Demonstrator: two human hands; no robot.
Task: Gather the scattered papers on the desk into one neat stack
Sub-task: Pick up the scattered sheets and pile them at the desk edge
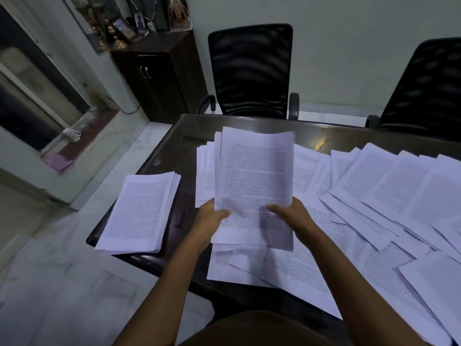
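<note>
- Here, the left hand point(214, 214) and right hand point(289, 213) grasp a sheaf of printed pages point(254, 181), fingers clenched on its lower edge, raised above the dark desk point(174, 151).
- A finished stack point(139, 211) lies at the desk's left corner.
- Loose sheets point(374, 196) cover the right side.
- Likely next: square the sheaf, then add it to the stack.

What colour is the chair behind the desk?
Black, with a mesh-like back: the chair shows best in the head view.

Office: desk point(174, 146), mesh chairs point(250, 71), papers point(374, 196).
</note>
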